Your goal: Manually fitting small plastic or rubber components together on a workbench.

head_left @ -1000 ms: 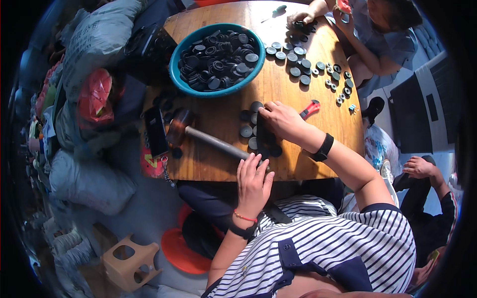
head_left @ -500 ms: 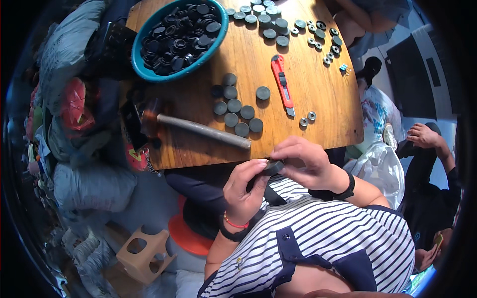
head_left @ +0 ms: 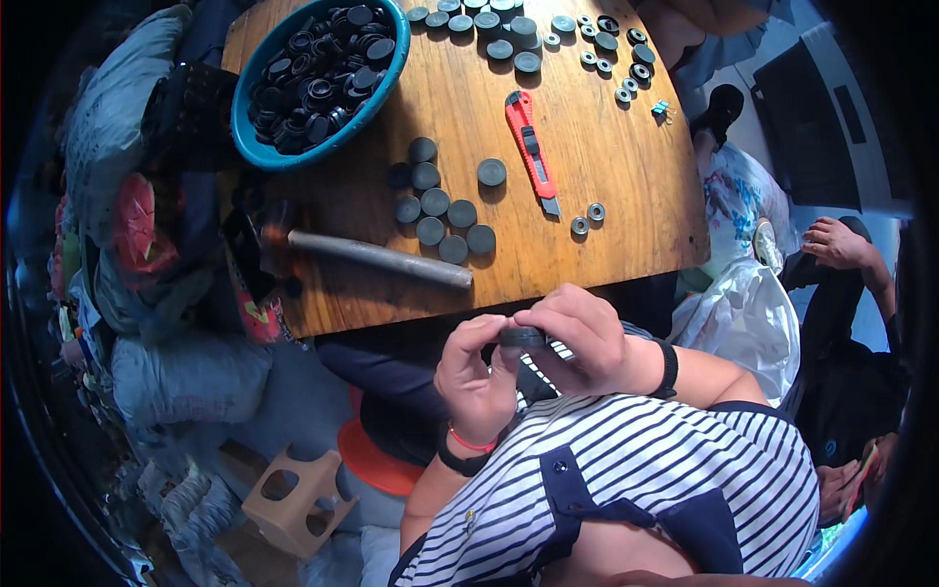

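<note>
Between both hands, just off the table's near edge, I hold a small dark round cap [head_left: 522, 337] edge-on. My left hand [head_left: 476, 377] pinches it from the left with thumb and fingers. My right hand [head_left: 579, 342] grips its right side, fingertips meeting the left ones along the top. Beyond my hands, a cluster of dark round caps [head_left: 434, 203] lies on the table. A metal rod [head_left: 381, 258], like a hammer's handle, rests left of my hands, its darker far end in shadow. Farther off lies a red utility knife [head_left: 531, 149] with its blade out. Two small metal rings [head_left: 588, 217] sit near the blade.
A teal basin [head_left: 389, 93] full of black round parts stands at the wooden table's [head_left: 606, 176] far left. More caps [head_left: 500, 49] and small rings [head_left: 631, 85] spread along the far side. A tan plastic stool [head_left: 284, 504] is at lower left. Another person's hand [head_left: 836, 243] shows at right.
The cap in my hands has turned from a tilt to nearly level, and my right fingers have come over its top. The table's contents appear shifted left and slightly up in view.
</note>
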